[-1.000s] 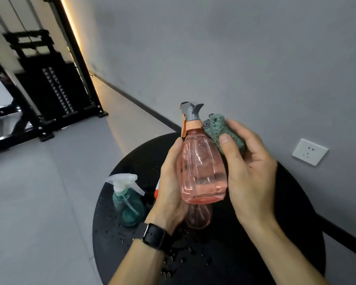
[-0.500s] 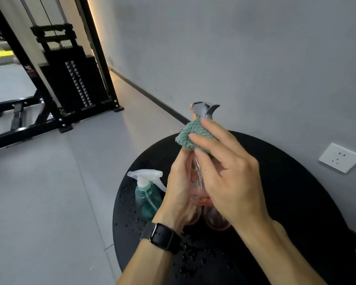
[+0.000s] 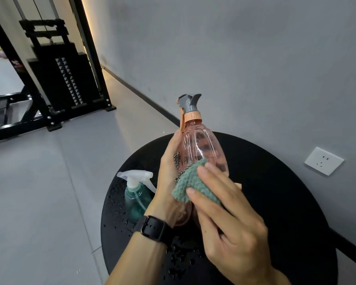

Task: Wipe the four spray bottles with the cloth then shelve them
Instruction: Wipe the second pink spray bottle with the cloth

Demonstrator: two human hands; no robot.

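We hold the pink spray bottle (image 3: 201, 147) upright above the round black table (image 3: 275, 202), its grey nozzle and orange collar at the top, tilted slightly away from us. Our left hand (image 3: 169, 182), with a black watch (image 3: 154, 229) on the wrist, wraps around the bottle's left side, thumb up near the neck and fingers curled behind the body. Our right hand (image 3: 230, 219) comes in from the bottle's lower right and pinches the teal cloth (image 3: 191, 186) between thumb and fingers, pressing it flat against the lower front of the pink spray bottle; a patterned edge of the cloth shows between the bottle and the left palm. Just left of the pink spray bottle, and lower, a teal spray bottle (image 3: 136, 196) with a white trigger head stands on the table, close to our left wrist. Below the pink spray bottle, behind our hands, we see the rounded pink body of another bottle (image 3: 185, 214) on the table, mostly hidden. Water droplets (image 3: 119, 210) speckle the table around the teal spray bottle and beneath our forearms. To the right of the pink spray bottle a white wall socket (image 3: 324, 161) sits on the grey wall (image 3: 255, 58). Far to the left of the bottle, across the grey floor (image 3: 39, 192), stands a black weight-stack machine (image 3: 56, 79).
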